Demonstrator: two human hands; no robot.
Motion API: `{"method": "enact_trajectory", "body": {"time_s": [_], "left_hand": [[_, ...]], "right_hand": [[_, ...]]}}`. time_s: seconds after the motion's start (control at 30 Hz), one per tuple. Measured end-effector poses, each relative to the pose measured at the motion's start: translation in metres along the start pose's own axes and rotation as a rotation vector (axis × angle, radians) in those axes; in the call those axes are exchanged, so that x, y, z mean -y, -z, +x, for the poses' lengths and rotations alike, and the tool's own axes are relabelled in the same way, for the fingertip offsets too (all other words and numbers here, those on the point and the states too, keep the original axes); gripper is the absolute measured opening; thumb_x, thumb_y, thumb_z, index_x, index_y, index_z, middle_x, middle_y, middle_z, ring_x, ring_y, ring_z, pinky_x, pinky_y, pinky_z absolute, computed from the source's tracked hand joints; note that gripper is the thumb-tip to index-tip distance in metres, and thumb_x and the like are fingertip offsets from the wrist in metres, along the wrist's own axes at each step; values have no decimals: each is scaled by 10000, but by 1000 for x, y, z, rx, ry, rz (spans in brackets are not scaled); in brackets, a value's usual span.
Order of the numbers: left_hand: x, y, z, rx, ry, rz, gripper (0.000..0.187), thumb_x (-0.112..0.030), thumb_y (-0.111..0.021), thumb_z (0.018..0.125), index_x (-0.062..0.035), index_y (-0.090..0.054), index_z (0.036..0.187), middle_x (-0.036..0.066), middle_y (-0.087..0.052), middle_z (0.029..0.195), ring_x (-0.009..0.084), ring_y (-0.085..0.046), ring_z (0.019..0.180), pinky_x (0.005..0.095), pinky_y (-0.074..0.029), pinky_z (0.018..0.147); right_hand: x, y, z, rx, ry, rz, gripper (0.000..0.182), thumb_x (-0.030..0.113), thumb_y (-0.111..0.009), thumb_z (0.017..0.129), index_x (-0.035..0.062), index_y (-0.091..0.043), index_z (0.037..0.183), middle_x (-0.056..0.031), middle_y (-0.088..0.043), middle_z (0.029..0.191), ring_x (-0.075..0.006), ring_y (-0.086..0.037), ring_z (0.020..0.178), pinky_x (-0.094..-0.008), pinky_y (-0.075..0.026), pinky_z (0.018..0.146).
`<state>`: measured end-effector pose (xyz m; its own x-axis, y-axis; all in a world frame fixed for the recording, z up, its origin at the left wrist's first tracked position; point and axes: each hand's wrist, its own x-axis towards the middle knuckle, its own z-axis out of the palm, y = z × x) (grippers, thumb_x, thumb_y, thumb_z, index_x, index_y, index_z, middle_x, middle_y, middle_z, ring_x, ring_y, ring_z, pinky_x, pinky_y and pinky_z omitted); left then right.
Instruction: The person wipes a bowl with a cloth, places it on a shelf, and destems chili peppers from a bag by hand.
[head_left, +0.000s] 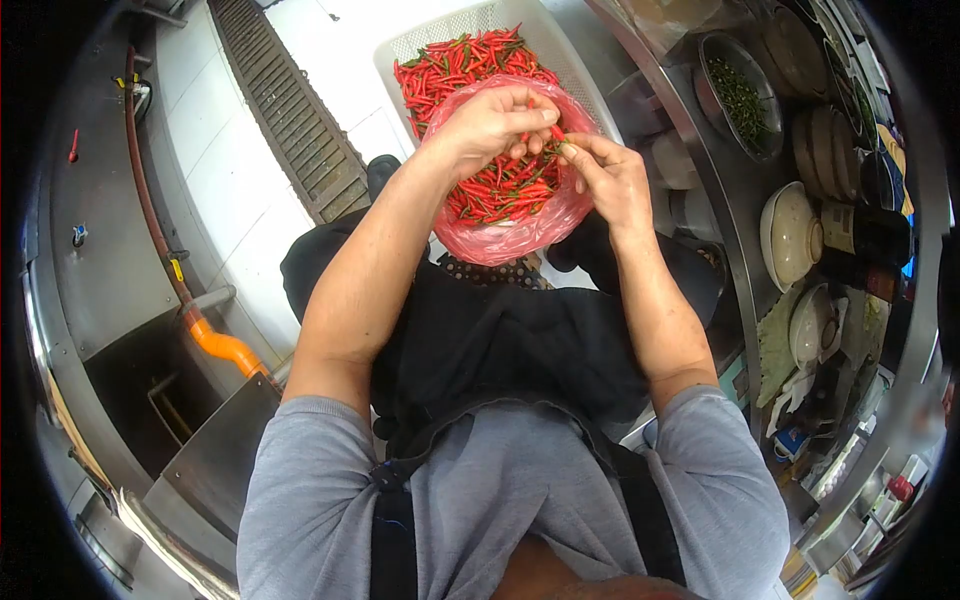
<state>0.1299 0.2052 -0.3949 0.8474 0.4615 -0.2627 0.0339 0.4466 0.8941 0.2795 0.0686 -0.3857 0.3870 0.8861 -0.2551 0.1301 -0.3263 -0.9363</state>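
Observation:
A pink plastic bag point(485, 243) stands open between my knees, full of red chili peppers point(500, 195) with green stems. Over the bag, my left hand point(503, 125) is closed around a red chili pepper point(557, 132), its thumb and fingers pressed together. At the stem end of that chili, my right hand point(608, 178) pinches with thumb and index finger. The two hands nearly touch. Behind the bag, a white perforated basket point(400, 45) holds a heap of more red chilies point(450, 70), partly hidden by the bag and my left hand.
A metal floor grate point(285, 105) runs along the white tiles on the left. Beyond it are a steel unit and a pipe with an orange elbow point(228, 350). On the right, a steel shelf carries a bowl of green pieces point(738, 100) and a pale bowl point(785, 235).

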Motion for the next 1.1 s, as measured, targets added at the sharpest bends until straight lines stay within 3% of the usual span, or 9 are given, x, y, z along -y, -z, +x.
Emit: {"method": "enact_trajectory", "body": {"time_s": [0.07,0.17,0.43,0.63,0.67,0.83,0.9,0.97,1.1], "left_hand": [[-1,1,-1,-25,7,-95,194,-234,-659,915,-54,-612,972,4,-601,755,59,-542,630,189,-387,520],[-2,4,-3,-16,28,-158,187,-227,-680,902,-56,-608,918,0,-595,727,57,-533,604,193,-370,491],[3,16,2,-143,101,137,222,-253,-701,887,-70,-593,824,-1,-583,659,63,-524,538,195,-351,444],[-13,72,22,-615,-227,596,245,-245,-616,905,-10,-636,972,97,-703,766,141,-680,645,288,-537,583],[-20,75,20,-656,-125,540,285,-236,-608,886,-10,-632,1059,127,-713,867,221,-709,800,348,-558,734],[-15,82,19,-768,-178,1002,455,-251,-618,841,-15,-589,1229,190,-620,1212,340,-565,1172,407,-434,1016],[-10,80,18,-713,-273,1107,473,-236,-628,818,-13,-589,1234,200,-603,1236,346,-568,1163,408,-437,1015],[-19,68,10,-707,-313,1087,477,-222,-635,800,-4,-595,1221,205,-609,1223,349,-569,1156,408,-437,1015],[-33,63,-7,-665,-381,1061,453,-271,-645,818,-57,-615,1216,180,-656,1148,332,-620,1089,397,-472,961]], "right_hand": [[3,-2,-4,-36,360,-209,155,93,-685,848,-10,-708,962,-109,-704,803,-174,-666,696,-303,-508,642],[10,-6,-9,-27,552,-384,137,83,-698,831,4,-717,941,-123,-703,829,-227,-684,740,-318,-515,664],[-3,-21,-20,337,687,-606,209,-8,-659,787,56,-695,983,-117,-636,805,-303,-641,745,-370,-517,657],[19,10,-24,-87,482,-451,141,154,-706,844,64,-740,947,-100,-717,894,-194,-685,792,-311,-526,729],[30,25,-25,-205,464,-432,141,129,-707,839,53,-742,952,-76,-717,850,-140,-652,742,-279,-505,687],[88,99,-21,-785,440,-154,197,152,-729,852,25,-736,1002,-30,-681,747,-64,-536,568,-200,-393,503],[90,141,-2,-824,393,-307,237,174,-727,849,32,-729,1039,-58,-706,828,-73,-565,600,-241,-414,519],[82,179,19,-777,499,-992,234,174,-717,853,47,-728,1050,-46,-711,887,-78,-585,635,-246,-452,555],[93,165,18,-778,803,-1057,226,164,-706,862,57,-730,1059,-42,-715,937,-106,-619,720,-267,-495,643]]}}
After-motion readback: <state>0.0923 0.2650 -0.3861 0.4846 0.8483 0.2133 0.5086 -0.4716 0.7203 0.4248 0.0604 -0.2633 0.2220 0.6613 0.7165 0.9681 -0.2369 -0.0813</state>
